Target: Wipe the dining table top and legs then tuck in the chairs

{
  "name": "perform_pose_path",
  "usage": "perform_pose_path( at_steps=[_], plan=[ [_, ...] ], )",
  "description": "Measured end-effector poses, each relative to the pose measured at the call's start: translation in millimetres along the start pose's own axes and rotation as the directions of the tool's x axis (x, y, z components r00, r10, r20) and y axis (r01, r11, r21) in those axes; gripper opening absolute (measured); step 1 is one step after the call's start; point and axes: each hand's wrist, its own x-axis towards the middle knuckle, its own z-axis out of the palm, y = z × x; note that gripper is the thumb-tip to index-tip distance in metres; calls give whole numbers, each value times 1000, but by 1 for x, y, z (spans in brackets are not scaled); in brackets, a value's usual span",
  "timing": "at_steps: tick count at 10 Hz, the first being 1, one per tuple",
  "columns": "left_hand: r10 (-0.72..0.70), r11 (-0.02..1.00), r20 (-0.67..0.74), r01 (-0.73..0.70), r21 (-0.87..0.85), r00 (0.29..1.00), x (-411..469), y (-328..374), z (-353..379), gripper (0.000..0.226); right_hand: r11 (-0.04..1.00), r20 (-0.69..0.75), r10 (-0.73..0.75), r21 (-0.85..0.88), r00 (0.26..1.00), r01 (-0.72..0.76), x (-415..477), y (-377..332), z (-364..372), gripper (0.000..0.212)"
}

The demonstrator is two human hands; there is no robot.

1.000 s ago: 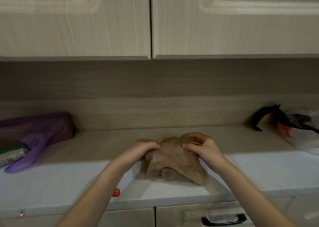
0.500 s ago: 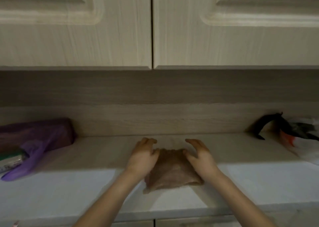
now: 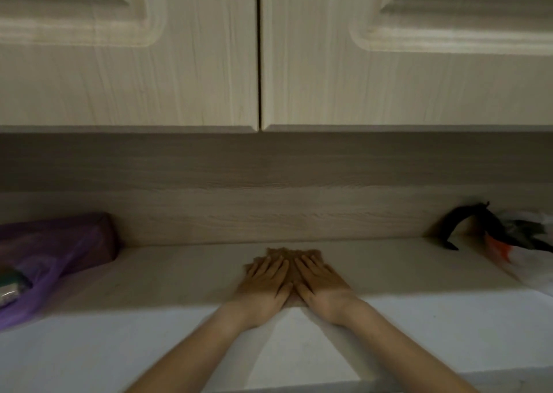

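Note:
A folded brown cloth (image 3: 291, 252) lies flat on the pale countertop (image 3: 167, 276), close to the wood-grain back wall. My left hand (image 3: 264, 285) and my right hand (image 3: 321, 286) lie side by side on top of it, palms down with straight fingers pressing it flat. The hands cover most of the cloth; only its far edge and a strip between them show. No dining table or chairs are in view.
A purple plastic bag (image 3: 51, 258) with a wrapped item sits at the left of the counter. A black, white and orange plastic bag (image 3: 508, 243) lies at the right back corner. Two shut upper cabinet doors (image 3: 257, 63) hang overhead.
My hands stopped pinching and folding the cloth. They pushed it farther back on the counter and flattened onto it, side by side. The view tilted upward.

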Motion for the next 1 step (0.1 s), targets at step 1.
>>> perform_pose_path(
  at_steps=[1],
  plan=[
    [9,996,-128,-20,-84,992,-9,5,-13,60,992,-23,10,122,1000,-7,-13,-9,-17,55]
  ],
)
